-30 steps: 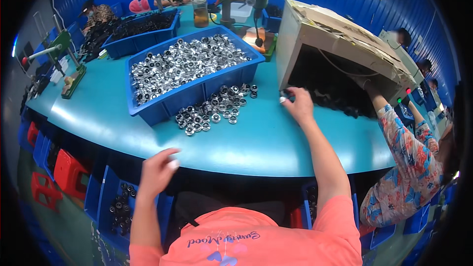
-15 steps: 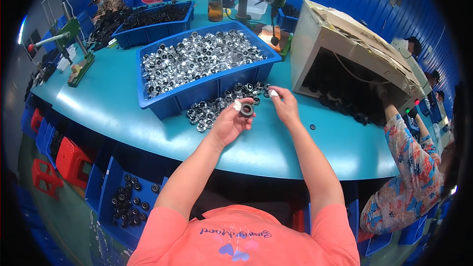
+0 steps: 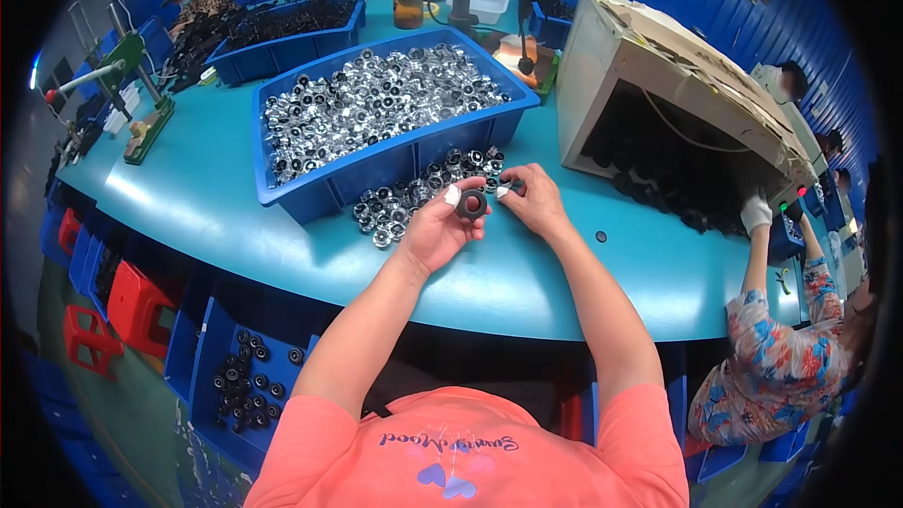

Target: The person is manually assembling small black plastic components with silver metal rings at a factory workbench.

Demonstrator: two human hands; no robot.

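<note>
My left hand [image 3: 437, 233] is closed on a black ring [image 3: 471, 216] with a round hole, its opening turned up toward me. White wrapping covers a fingertip of that hand. Just to the right, my right hand [image 3: 538, 205] pinches a small dark round part [image 3: 513, 185], partly hidden by the fingers, and one of its fingertips is wrapped in white too. The two hands are close together, with the parts apart. Beyond them, a loose pile of clear-and-black round parts [image 3: 384, 212] lies against a blue bin [image 3: 376, 172] filled with the same kind.
A small black disc [image 3: 601, 236] lies on the teal table [image 3: 527, 296] right of my hands. Farther right stands an open-fronted pale box [image 3: 588, 66] with black parts inside. A co-worker's gloved hand [image 3: 755, 212] is beside it. A green hand press [image 3: 150, 127] stands left.
My right hand has come left from the pile's edge toward my left hand, now with a dark part in its fingers. The co-worker's hand has drawn out of the pale box.
</note>
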